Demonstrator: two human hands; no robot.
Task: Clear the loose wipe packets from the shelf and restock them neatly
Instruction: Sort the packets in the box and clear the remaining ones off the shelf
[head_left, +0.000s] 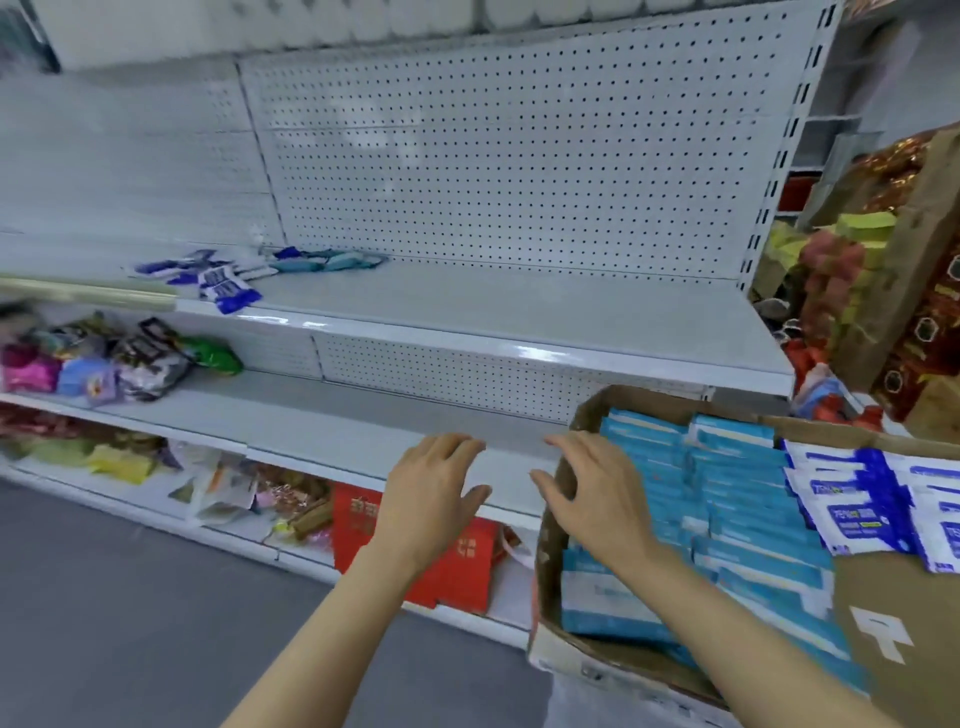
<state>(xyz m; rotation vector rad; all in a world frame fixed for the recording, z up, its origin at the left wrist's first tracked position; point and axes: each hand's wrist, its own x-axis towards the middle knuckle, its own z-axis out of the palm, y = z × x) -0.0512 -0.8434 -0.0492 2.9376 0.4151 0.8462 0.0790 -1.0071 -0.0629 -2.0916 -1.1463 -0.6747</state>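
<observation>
Both hands empty, fingers spread: left hand (434, 486) over lower shelf edge, right hand (592, 493) at cardboard box (558, 525) rim. Loose wipe packets (228, 278) remain on upper shelf (467, 306), far left. Clearing unfinished, I judge; next move: reach up-left, gather them.

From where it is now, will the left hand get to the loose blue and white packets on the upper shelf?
Probably yes. The left hand is open and holds nothing, and the blue and white packets lie near the upper shelf's front edge, up and to its left, with nothing between them. It may take a long stretch.
</observation>
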